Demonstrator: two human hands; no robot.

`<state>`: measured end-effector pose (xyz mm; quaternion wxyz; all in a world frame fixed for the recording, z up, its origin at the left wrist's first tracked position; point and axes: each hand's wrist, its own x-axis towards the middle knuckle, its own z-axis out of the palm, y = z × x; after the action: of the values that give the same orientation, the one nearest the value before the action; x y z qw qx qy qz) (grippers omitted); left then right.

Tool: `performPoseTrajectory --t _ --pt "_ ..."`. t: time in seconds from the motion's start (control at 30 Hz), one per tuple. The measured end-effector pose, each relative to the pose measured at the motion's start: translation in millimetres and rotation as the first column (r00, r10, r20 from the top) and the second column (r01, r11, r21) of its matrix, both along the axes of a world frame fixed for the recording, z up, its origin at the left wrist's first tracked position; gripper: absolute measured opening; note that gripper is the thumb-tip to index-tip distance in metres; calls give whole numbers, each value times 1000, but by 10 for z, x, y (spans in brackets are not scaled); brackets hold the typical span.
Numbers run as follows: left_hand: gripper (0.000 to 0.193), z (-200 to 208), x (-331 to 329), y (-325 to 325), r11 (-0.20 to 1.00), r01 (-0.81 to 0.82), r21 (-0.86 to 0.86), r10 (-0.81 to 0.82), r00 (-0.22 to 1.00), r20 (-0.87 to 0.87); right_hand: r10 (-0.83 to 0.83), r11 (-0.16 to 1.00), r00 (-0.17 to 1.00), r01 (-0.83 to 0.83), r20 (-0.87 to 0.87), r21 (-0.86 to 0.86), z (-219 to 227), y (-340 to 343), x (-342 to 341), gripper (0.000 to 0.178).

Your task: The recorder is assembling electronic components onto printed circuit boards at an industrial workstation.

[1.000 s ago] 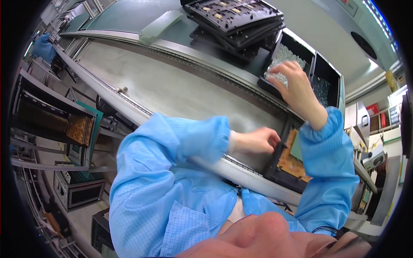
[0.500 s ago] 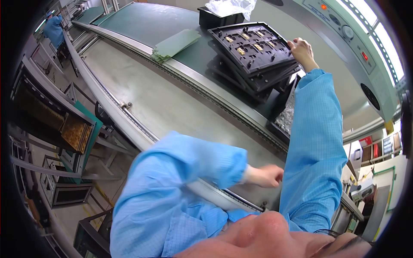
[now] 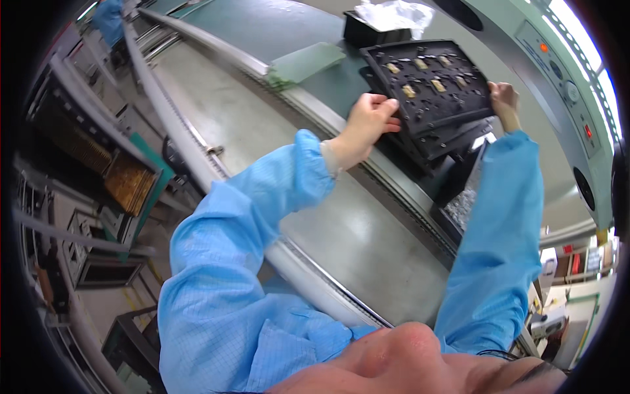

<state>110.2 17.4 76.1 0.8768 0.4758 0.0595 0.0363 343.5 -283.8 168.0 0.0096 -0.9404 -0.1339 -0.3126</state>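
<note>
A black fixture plate (image 3: 449,98) with several small gold-coloured pieces and black pegs lies tilted on top of a stack of similar black plates (image 3: 440,141). At its left edge my left hand (image 3: 367,125) grips the rim, thumb and fingers closed. My right hand (image 3: 505,104) is closed round its right edge, with the fingertips partly hidden. Several thin translucent green sheets (image 3: 305,64) lie in a fanned pile to the left of the plates.
Behind the stack stands a black bin (image 3: 374,31) with a clear plastic bag (image 3: 397,14) on it. A black box of small clear bits (image 3: 462,207) sits beside my right sleeve. A grey machine panel (image 3: 558,79) with lit buttons borders the right. Far left, another person (image 3: 108,23) stands.
My left hand has come up from near my body to the left edge of the top plate. My right hand stays on the right edge. The whole view has shifted slightly.
</note>
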Motion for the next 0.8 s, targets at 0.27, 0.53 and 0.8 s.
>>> performPoseTrajectory --t 0.27,0.53,0.8 --pt "42 214 -1190 -142 992 -47 113 39 997 72 32 991 999 -30 -14 132 603 -727 -1228 46" --pt "45 189 -3192 -112 923 191 335 -268 942 201 453 488 797 153 -399 859 438 -1153 -5063 32" --pt "42 -406 -4113 -590 754 501 425 -499 857 -124 457 605 595 337 -661 722 -753 -1675 -6808 41"
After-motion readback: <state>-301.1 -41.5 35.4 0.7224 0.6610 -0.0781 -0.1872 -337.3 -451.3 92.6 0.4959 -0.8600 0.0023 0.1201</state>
